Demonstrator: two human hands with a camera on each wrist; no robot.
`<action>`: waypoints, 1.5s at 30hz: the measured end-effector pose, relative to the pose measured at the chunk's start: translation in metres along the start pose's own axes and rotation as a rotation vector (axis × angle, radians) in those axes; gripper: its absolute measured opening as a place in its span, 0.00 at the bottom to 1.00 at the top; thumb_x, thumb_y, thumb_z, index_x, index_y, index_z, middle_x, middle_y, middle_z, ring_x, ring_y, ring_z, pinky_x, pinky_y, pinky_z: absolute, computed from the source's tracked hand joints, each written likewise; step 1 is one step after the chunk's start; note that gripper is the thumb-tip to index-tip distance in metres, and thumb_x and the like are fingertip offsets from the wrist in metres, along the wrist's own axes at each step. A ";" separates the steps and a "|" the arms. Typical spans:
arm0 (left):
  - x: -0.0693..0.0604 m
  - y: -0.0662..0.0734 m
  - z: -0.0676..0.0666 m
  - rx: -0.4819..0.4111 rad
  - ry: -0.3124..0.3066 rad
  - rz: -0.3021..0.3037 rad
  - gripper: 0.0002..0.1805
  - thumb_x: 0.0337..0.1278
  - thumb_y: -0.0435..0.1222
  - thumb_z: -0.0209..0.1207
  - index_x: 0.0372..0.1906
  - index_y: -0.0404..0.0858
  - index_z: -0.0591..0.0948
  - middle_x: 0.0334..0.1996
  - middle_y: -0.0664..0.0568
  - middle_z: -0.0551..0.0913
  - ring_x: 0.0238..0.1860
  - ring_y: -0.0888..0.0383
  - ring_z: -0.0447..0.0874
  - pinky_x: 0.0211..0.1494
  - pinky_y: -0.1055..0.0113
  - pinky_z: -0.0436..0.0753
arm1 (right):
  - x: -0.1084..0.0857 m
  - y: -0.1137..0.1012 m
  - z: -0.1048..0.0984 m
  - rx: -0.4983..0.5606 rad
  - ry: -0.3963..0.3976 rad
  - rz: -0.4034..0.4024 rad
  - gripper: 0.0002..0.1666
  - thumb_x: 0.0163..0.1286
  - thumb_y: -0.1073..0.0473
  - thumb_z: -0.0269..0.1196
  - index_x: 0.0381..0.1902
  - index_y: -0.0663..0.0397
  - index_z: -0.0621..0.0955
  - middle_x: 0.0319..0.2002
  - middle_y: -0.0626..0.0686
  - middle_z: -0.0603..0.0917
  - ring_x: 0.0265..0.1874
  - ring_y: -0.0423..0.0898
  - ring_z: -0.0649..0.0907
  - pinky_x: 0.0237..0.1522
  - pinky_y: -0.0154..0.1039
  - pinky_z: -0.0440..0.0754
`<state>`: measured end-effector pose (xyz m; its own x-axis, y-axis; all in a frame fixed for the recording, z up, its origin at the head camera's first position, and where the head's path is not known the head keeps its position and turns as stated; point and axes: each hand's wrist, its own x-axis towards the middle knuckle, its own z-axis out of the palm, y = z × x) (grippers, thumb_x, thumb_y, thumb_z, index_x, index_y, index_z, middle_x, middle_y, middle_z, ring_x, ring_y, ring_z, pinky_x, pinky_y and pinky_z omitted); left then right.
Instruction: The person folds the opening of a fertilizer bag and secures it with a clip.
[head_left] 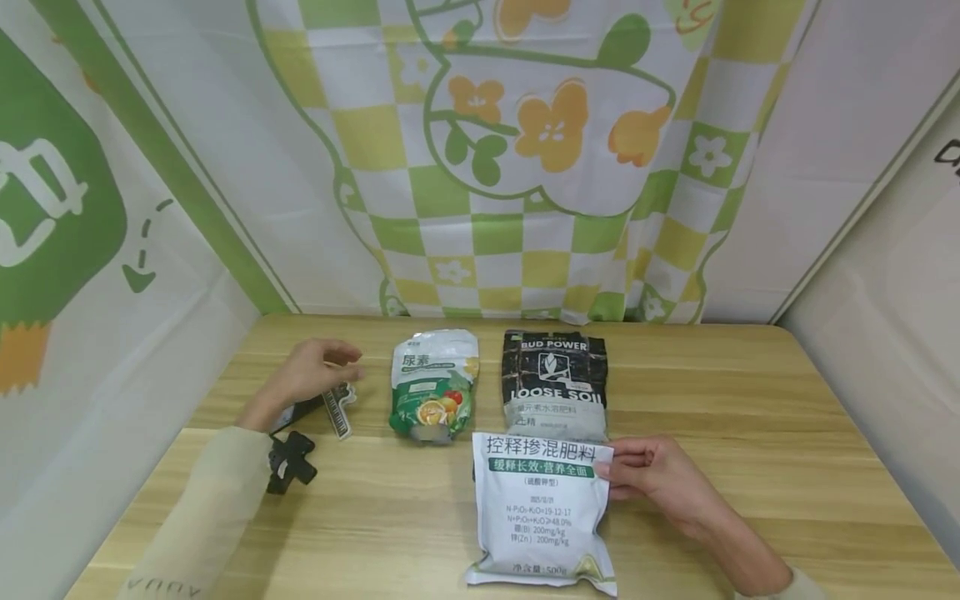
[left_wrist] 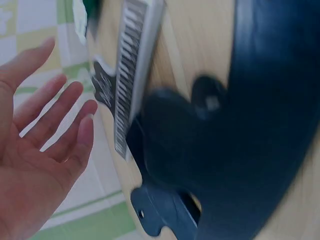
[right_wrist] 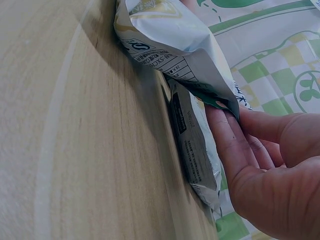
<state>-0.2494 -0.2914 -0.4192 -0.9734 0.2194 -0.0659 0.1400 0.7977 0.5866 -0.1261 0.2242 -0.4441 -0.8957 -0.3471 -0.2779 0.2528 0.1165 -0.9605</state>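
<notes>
My right hand pinches the upper right edge of a white fertilizer bag printed with Chinese text and a green band. In the right wrist view the thumb is on one face of the bag and the fingers on the other. Part of the bag overlaps the lower end of a black and grey loose soil bag. Left of these stands or lies a white and green urea bag with fruit pictures. My left hand holds nothing, its fingers loosely bent above a keyboard-patterned strip.
A black cross-shaped piece is by the left wrist. Dark smooth shapes fill much of the left wrist view. The wooden table ends at a patterned cloth backdrop, with white cloth walls on both sides.
</notes>
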 end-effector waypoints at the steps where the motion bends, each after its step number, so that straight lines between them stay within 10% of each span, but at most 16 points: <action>1: 0.000 -0.003 -0.001 0.016 -0.018 -0.005 0.28 0.68 0.45 0.68 0.64 0.30 0.81 0.62 0.31 0.84 0.63 0.31 0.83 0.65 0.40 0.83 | 0.000 0.000 0.000 0.001 0.001 0.001 0.30 0.73 0.62 0.69 0.64 0.79 0.77 0.53 0.63 0.90 0.44 0.43 0.92 0.49 0.42 0.91; 12: 0.002 -0.021 -0.008 0.108 -0.147 -0.022 0.29 0.54 0.51 0.77 0.54 0.35 0.87 0.61 0.34 0.84 0.59 0.38 0.80 0.65 0.36 0.77 | 0.000 -0.001 0.000 0.004 -0.001 0.002 0.30 0.73 0.62 0.69 0.64 0.79 0.77 0.53 0.63 0.91 0.44 0.44 0.92 0.49 0.42 0.91; 26: 0.006 -0.026 -0.004 0.120 -0.153 -0.019 0.29 0.47 0.51 0.81 0.49 0.38 0.87 0.57 0.37 0.83 0.55 0.44 0.80 0.63 0.41 0.79 | 0.000 0.000 0.000 -0.011 0.002 -0.003 0.29 0.73 0.62 0.69 0.63 0.78 0.77 0.52 0.64 0.91 0.43 0.43 0.92 0.48 0.41 0.92; 35: 0.012 -0.027 -0.001 0.077 -0.163 -0.051 0.24 0.52 0.52 0.78 0.40 0.37 0.85 0.37 0.48 0.83 0.38 0.55 0.75 0.40 0.64 0.77 | 0.000 0.001 -0.001 -0.014 0.002 0.001 0.29 0.71 0.62 0.71 0.62 0.78 0.78 0.51 0.63 0.91 0.43 0.45 0.92 0.49 0.43 0.92; 45: 0.015 -0.028 0.001 0.043 -0.062 -0.015 0.19 0.57 0.48 0.76 0.37 0.39 0.82 0.34 0.50 0.85 0.37 0.57 0.79 0.41 0.65 0.76 | 0.001 0.001 -0.002 -0.001 -0.006 -0.008 0.29 0.72 0.62 0.69 0.63 0.79 0.77 0.51 0.63 0.91 0.43 0.43 0.92 0.48 0.43 0.92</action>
<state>-0.2673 -0.3100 -0.4371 -0.9626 0.2403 -0.1250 0.1342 0.8242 0.5501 -0.1275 0.2255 -0.4451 -0.8956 -0.3536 -0.2700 0.2452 0.1141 -0.9627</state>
